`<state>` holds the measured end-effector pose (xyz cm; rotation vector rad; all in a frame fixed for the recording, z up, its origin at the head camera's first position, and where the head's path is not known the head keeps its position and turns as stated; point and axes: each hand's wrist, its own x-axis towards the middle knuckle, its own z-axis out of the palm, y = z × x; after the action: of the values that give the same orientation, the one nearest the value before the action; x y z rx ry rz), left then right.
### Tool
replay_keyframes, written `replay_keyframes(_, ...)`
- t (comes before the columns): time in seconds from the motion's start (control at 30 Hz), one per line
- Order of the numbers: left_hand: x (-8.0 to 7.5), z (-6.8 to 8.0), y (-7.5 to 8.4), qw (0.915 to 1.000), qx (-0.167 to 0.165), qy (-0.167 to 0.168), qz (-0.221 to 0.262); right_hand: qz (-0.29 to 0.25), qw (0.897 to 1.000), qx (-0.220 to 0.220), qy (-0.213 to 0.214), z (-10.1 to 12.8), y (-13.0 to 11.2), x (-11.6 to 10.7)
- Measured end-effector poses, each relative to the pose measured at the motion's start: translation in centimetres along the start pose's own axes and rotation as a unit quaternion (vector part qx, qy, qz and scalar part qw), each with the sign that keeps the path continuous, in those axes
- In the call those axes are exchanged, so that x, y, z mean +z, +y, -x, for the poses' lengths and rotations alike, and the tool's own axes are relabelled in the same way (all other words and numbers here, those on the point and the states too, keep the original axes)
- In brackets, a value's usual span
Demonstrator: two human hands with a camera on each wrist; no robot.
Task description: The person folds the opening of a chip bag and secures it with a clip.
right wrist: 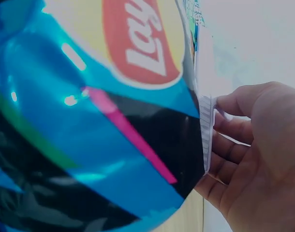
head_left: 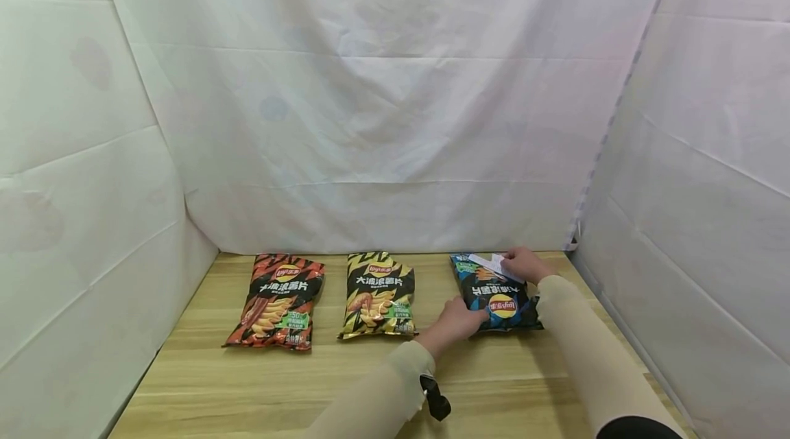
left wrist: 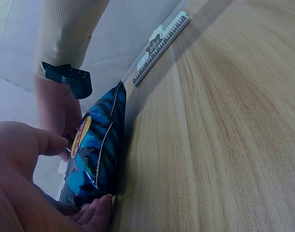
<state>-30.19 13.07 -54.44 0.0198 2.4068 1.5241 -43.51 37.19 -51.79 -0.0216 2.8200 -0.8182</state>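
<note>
A blue Lay's chip bag (head_left: 498, 293) lies at the right of a wooden table (head_left: 345, 384), its logo turned toward me. My left hand (head_left: 467, 319) grips its near left corner, thumb (left wrist: 51, 143) on top and fingers underneath. My right hand (head_left: 513, 265) holds the bag's far end by the white crimped seam (right wrist: 205, 126), fingers (right wrist: 230, 129) curled behind it. A white strip (head_left: 489, 263) shows at that far end. In the right wrist view the blue bag (right wrist: 89, 121) fills most of the frame.
A yellow chip bag (head_left: 378, 295) lies in the middle and a red one (head_left: 276, 300) to its left, both flat in a row. White cloth walls (head_left: 395, 116) close in the back and both sides. A white toothed clip strip (left wrist: 160, 46) sits at the wall's foot.
</note>
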Motion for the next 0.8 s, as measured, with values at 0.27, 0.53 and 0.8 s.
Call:
replay_keyframes(0.27,-0.2,0.4,0.2,1.0000,0.006,-0.005,0.003,0.015,1.000,-0.012,-0.005,-0.2,0.8,0.5)
replay_keyframes(0.53,-0.3,0.3,0.1,0.9999,0.001,-0.011,-0.003,0.024,0.999,-0.022,-0.006,-0.6,1.5,0.9)
replay_keyframes(0.8,-0.7,0.1,-0.1,0.9999,0.008,-0.011,0.007,0.035,0.999,-0.003,-0.007,-0.6,0.8,0.9)
